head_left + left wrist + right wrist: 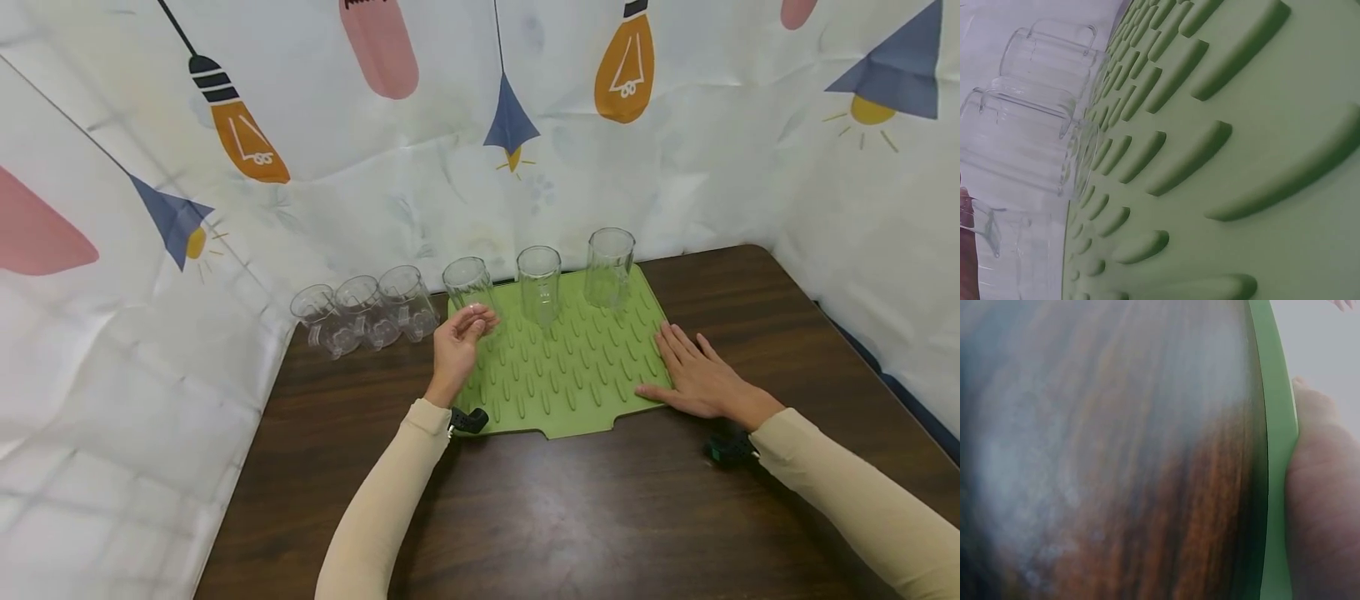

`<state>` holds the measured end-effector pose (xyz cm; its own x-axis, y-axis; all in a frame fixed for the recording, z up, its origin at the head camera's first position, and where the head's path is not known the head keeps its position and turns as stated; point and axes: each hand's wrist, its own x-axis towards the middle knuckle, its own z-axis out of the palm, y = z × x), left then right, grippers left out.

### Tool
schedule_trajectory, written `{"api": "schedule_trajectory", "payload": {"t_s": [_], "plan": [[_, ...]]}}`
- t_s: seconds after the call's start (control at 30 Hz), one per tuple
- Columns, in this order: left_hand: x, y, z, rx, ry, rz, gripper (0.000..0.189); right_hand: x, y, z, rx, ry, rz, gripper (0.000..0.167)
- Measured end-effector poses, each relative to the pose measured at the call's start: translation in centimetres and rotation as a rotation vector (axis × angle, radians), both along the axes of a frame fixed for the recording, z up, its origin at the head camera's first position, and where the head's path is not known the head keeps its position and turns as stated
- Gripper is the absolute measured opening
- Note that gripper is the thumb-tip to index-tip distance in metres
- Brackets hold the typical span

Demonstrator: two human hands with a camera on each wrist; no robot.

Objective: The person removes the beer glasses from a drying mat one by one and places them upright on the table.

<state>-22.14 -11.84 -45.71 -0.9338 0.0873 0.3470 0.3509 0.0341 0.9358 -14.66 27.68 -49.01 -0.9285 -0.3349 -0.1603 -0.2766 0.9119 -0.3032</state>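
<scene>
Left hand (458, 350) fingers are curled, and a clear handle (990, 232) is pinched between them. It belongs to the left mug (466, 279), which is held over the back left corner of a green mat (555, 423); its base is partly hidden by the hand, so whether it is fully set down cannot be told. Just to its right, the middle mug (537, 287) is stood on the mat, and farther right the right mug (609, 271) is placed near the back right corner. Nothing is gripped by the right hand (697, 379): it is laid out flat, fingers extended, with its thumb and fingertips touching the mat's right edge. Slim raised ridges (547, 402) are spread over the mat. Beyond its left side, three more mugs (365, 310) are lined up close together on the dark wooden table (555, 517). Both arms are covered by beige sleeves (386, 492). Behind the table, a white sheet (442, 200) is hung, printed with lamps and bulbs.
</scene>
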Motion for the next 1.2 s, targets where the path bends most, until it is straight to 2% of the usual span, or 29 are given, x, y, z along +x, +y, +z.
{"api": "schedule_trajectory", "payload": {"t_s": [0.23,0.8,1.2], "plan": [[0.6,-0.2,0.0,-0.066,0.052,-0.016,0.026,0.0,0.3,-0.3,-0.007,0.002,-0.002,0.11],[2.4,-1.1,1.0,-0.064,0.051,-0.053,0.026,-0.3,0.0,0.0,0.008,-0.004,0.009,0.109],[4.0,-1.5,1.5,-0.114,0.138,-0.045,0.023,0.0,0.0,0.3,-0.015,-0.003,0.017,0.102]]}}
